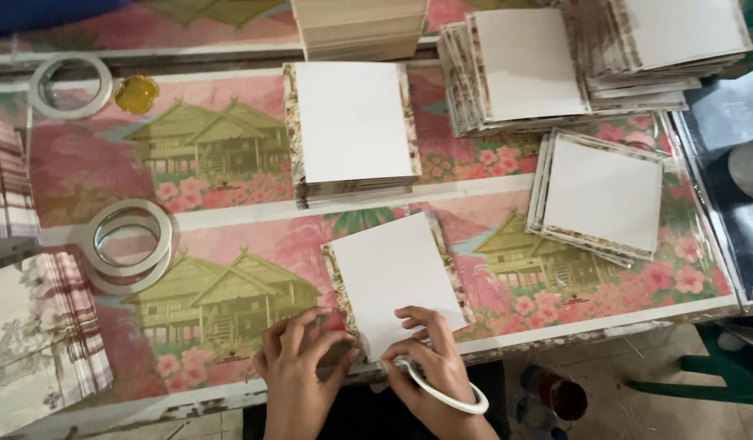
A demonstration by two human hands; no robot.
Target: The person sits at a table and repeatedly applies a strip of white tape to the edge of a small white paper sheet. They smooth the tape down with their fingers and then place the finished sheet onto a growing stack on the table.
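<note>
A white board panel with a floral paper border (392, 277) lies tilted near the table's front edge. My left hand (299, 367) rests on the table at the panel's lower left corner, fingertips touching its edge. My right hand (433, 358) presses on the panel's lower edge with a white tape ring (445, 397) hanging around its fingers. A stack of similar panels (352, 130) sits just behind.
More panel stacks (523, 69) (604, 195) (678, 37) fill the right back. Tape rings (132, 240) (71, 81) and a gold disc (137, 93) lie at the left. Patterned paper piles (42, 334) sit at the left edge. The table wears a pink house-print cover (213, 155).
</note>
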